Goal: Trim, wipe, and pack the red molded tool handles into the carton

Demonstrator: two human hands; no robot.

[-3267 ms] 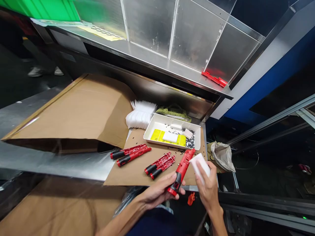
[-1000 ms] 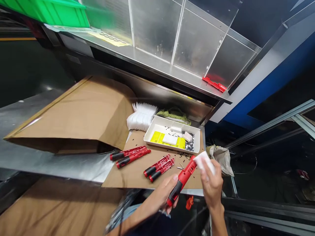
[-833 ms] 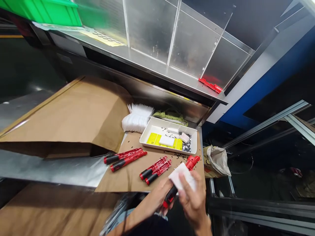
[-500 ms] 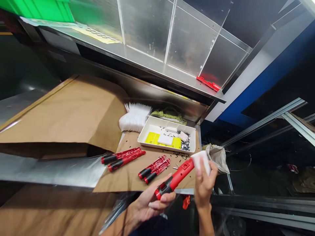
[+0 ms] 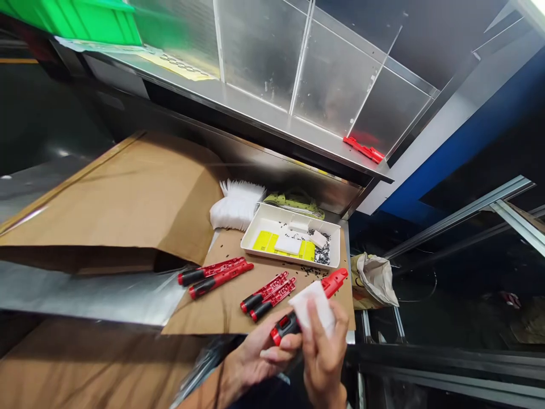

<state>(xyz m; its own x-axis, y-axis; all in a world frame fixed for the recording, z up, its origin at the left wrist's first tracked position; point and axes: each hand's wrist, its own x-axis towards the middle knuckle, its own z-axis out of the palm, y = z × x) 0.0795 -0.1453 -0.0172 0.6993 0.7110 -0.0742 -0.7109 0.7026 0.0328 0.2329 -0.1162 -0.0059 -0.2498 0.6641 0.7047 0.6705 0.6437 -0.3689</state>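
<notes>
My left hand (image 5: 266, 346) is closed round the black end of a red and black plastic housing (image 5: 334, 282), which points up and to the right. With my right hand (image 5: 323, 346) I press a white cloth wipe (image 5: 313, 307) over the middle of that housing, hiding part of it; the housing's red tip sticks out beyond. Left of my hands, a pair of red and black half shells (image 5: 272, 295) lies with the ribbed insides up. Farther left are more red and black shells (image 5: 221, 278), side by side on the brown cardboard (image 5: 204, 315).
Behind the shells stands a white tray (image 5: 292, 261) with white blocks, a yellow sheet and small black bits. A stack of white wipes (image 5: 238, 207) sits beside it. A large cardboard box (image 5: 128, 199) fills the left. A bag (image 5: 374, 278) hangs at the right; a red part (image 5: 364, 150) lies on the shelf.
My right hand has slid the wipe down and left, from the housing's red tip to its middle. My left hand keeps its hold on the black end.
</notes>
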